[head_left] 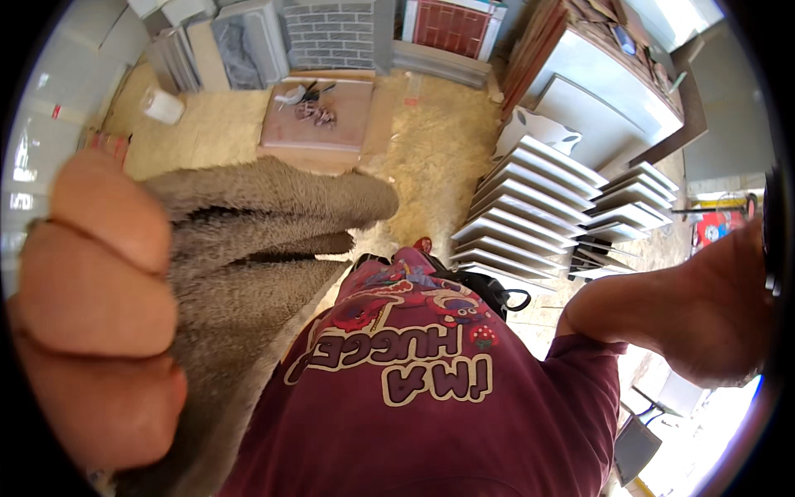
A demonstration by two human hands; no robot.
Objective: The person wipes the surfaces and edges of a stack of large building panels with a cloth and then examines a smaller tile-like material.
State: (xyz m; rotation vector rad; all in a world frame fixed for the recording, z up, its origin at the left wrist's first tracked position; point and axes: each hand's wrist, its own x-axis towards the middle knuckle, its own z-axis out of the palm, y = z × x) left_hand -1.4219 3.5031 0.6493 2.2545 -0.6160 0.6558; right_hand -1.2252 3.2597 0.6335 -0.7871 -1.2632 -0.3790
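At left of view, folded grey-brown plush cloth (248,306) extends from our left hand (99,315), fingers curled closed on its left end. Long axis runs left to right; upper fold ends in loose rounded tip pointing right. Lower part slants down beside our maroon cartoon-printed T-shirt (431,431). Cloth lies well apart from our bent right forearm (679,315); right hand out of view, so we cannot tell its grip.

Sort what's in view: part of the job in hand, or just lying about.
Part of the job, apparently:
- fuzzy cloth
- left hand, gripping it

Apparently just lying about:
- white cylinder
- grey brick-patterned panel
- red panel
- row of white-edged boards
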